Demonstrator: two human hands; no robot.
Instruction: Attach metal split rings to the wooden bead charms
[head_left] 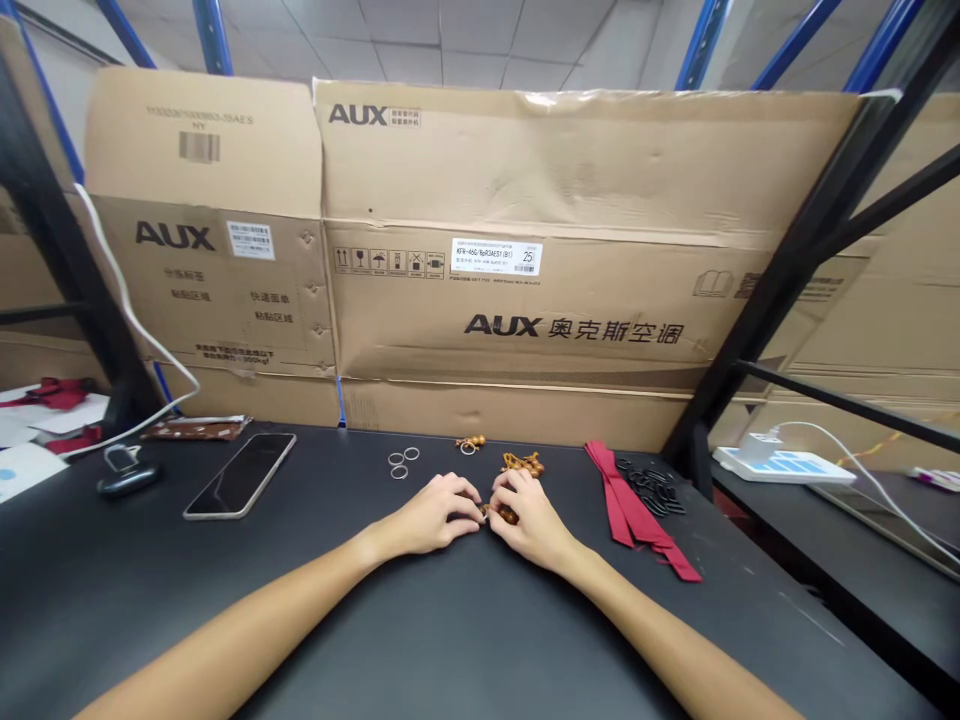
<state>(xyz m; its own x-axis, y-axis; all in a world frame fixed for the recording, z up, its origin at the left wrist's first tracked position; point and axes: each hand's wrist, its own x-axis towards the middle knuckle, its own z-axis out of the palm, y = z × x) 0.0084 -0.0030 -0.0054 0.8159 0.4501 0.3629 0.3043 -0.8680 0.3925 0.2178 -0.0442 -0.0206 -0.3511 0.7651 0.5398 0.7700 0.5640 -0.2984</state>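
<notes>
My left hand point(439, 515) rests low over the black table with thumb and fingertips pinched together. What lies inside that pinch is too small to make out. Close beside it, my right hand point(531, 520) has its fingers curled round a small brown beaded charm point(509, 515), partly hidden by the fingers. Just beyond the right hand lies a pile of similar brown beaded charms point(525, 462) with yellowish cords. Farther back is another beaded charm point(478, 440) with a metal ring point(467, 449) at it. Three loose metal rings point(399, 472) lie left of the hands.
Red fabric strips point(630, 510) and a heap of black clips point(654, 488) lie to the right. A phone point(241, 476), a dark small case point(129, 478) and a brown packet point(196, 428) are at left. Cardboard point(585, 180) walls the back; a power strip point(784, 463) stands beyond the right frame post.
</notes>
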